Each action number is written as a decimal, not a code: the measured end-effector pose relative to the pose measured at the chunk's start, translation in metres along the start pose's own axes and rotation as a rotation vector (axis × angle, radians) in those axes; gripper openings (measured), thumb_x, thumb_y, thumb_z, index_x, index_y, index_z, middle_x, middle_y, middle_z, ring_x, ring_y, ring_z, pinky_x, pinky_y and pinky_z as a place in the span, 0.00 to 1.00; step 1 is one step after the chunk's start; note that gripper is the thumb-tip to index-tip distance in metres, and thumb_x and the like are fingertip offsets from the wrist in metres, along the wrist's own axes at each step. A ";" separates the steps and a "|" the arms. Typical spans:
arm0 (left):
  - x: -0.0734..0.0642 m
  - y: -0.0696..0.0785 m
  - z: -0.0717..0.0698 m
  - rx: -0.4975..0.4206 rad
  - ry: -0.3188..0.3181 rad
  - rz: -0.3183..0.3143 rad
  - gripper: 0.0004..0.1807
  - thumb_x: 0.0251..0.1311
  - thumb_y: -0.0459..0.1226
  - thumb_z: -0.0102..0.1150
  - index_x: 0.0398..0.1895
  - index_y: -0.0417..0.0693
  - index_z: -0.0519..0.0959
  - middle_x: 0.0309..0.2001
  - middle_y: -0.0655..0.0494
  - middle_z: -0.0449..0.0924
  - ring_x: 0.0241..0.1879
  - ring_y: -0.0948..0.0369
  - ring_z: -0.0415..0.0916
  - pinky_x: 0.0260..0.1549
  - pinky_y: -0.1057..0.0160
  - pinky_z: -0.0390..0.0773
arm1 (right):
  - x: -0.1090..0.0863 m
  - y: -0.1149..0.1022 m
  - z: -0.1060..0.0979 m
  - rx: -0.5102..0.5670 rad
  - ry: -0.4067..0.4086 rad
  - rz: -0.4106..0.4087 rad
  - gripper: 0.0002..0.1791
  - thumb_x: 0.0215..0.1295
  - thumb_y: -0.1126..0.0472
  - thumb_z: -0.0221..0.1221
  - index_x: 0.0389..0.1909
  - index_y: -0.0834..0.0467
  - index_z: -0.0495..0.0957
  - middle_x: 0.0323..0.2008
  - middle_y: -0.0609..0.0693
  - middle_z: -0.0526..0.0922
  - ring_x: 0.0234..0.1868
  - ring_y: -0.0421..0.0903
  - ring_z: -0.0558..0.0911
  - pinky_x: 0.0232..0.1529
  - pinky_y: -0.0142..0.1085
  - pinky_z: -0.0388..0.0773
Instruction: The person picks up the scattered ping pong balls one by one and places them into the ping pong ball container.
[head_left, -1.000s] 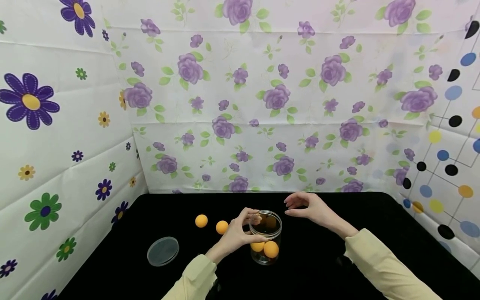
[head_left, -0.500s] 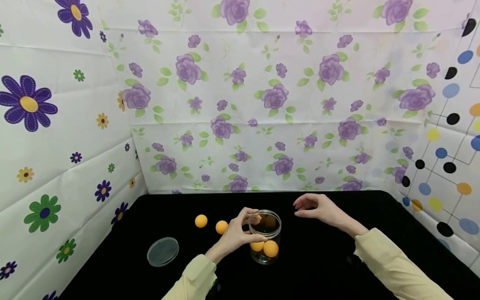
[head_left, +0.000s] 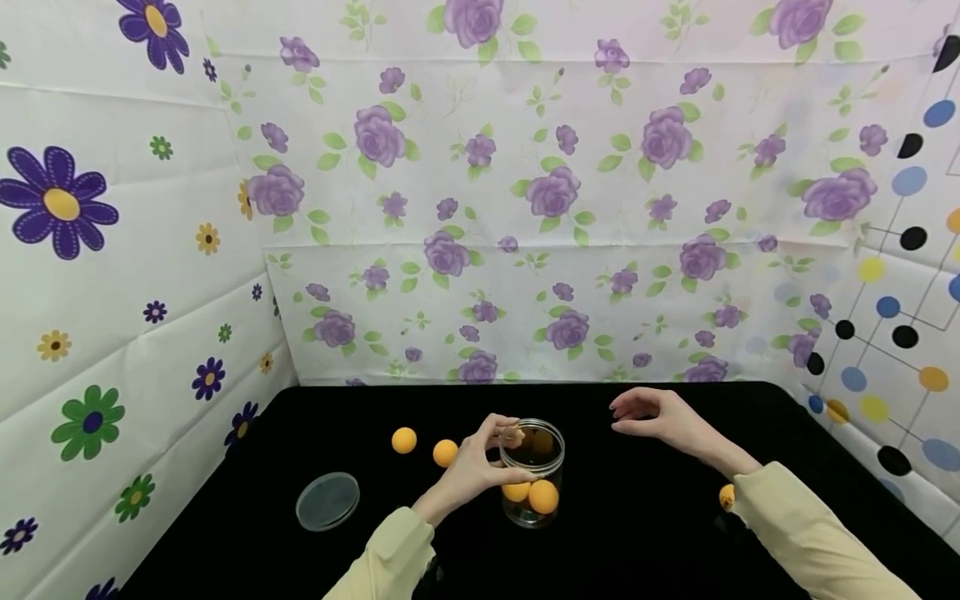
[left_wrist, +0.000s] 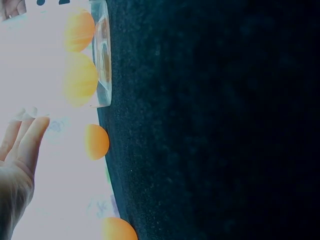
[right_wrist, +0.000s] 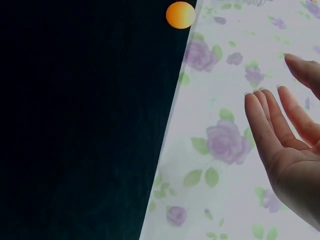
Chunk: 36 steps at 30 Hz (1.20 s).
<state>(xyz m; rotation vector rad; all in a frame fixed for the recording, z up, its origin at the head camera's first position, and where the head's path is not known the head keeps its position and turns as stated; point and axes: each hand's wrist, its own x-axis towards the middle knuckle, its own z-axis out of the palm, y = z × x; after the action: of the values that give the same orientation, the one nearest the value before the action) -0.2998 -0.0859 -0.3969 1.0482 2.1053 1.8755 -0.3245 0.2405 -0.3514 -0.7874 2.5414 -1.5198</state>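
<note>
A clear jar stands upright on the black table, its mouth uncovered. My left hand grips it near the rim, thumb in front and fingers at the far side. Inside lie orange balls, with one ball at the front and another ball partly behind my thumb. To the right, my right hand hovers above the table with fingers loosely bent, holding nothing. In the right wrist view the fingers are apart from the thumb.
Left of the jar lie two orange balls, a farther ball and a nearer ball. A round clear lid rests at the left. Beside my right sleeve an orange ball is partly hidden. Patterned sheets enclose the table.
My right hand has moved rightward, away from the jar, still holding nothing. An orange ball has come into sight beside the right sleeve. My left hand and the jar have stayed in place.
</note>
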 end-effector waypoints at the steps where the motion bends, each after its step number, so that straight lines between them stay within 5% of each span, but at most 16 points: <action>1: 0.000 0.000 0.000 0.002 0.002 0.001 0.33 0.53 0.35 0.64 0.60 0.38 0.60 0.55 0.35 0.64 0.54 0.42 0.62 0.46 0.57 0.71 | -0.002 0.001 -0.002 0.006 0.001 -0.004 0.20 0.58 0.60 0.61 0.48 0.67 0.73 0.42 0.59 0.77 0.41 0.54 0.77 0.38 0.39 0.75; 14: 0.001 -0.001 0.000 -0.013 -0.007 0.006 0.33 0.53 0.35 0.64 0.60 0.37 0.60 0.56 0.33 0.62 0.55 0.39 0.60 0.46 0.56 0.71 | -0.015 0.020 -0.022 0.061 -0.018 -0.029 0.19 0.62 0.65 0.56 0.50 0.73 0.69 0.43 0.68 0.74 0.39 0.49 0.78 0.39 0.42 0.75; 22: -0.001 -0.001 0.001 -0.004 0.004 0.004 0.33 0.53 0.33 0.63 0.60 0.37 0.60 0.54 0.41 0.66 0.55 0.39 0.60 0.46 0.56 0.72 | -0.026 0.034 -0.035 0.023 -0.041 -0.038 0.18 0.63 0.66 0.55 0.48 0.75 0.69 0.39 0.62 0.76 0.36 0.48 0.78 0.37 0.41 0.75; 28: 0.000 0.000 0.001 -0.007 0.001 0.006 0.33 0.53 0.33 0.63 0.60 0.37 0.60 0.55 0.36 0.64 0.55 0.39 0.60 0.46 0.56 0.71 | -0.034 0.046 -0.046 0.021 -0.054 0.019 0.19 0.63 0.64 0.55 0.49 0.75 0.69 0.40 0.62 0.76 0.38 0.50 0.78 0.38 0.42 0.75; 36: 0.000 0.000 0.001 -0.015 0.006 -0.013 0.32 0.53 0.33 0.63 0.60 0.38 0.60 0.55 0.36 0.64 0.55 0.40 0.60 0.46 0.55 0.71 | -0.044 0.061 -0.062 0.131 -0.194 0.006 0.15 0.66 0.69 0.50 0.50 0.75 0.68 0.43 0.68 0.73 0.42 0.55 0.77 0.41 0.46 0.74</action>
<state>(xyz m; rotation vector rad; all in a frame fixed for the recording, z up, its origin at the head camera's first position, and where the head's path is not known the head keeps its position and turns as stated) -0.2989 -0.0851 -0.3968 1.0240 2.0928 1.8880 -0.3300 0.3333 -0.3799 -0.8626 2.2796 -1.5091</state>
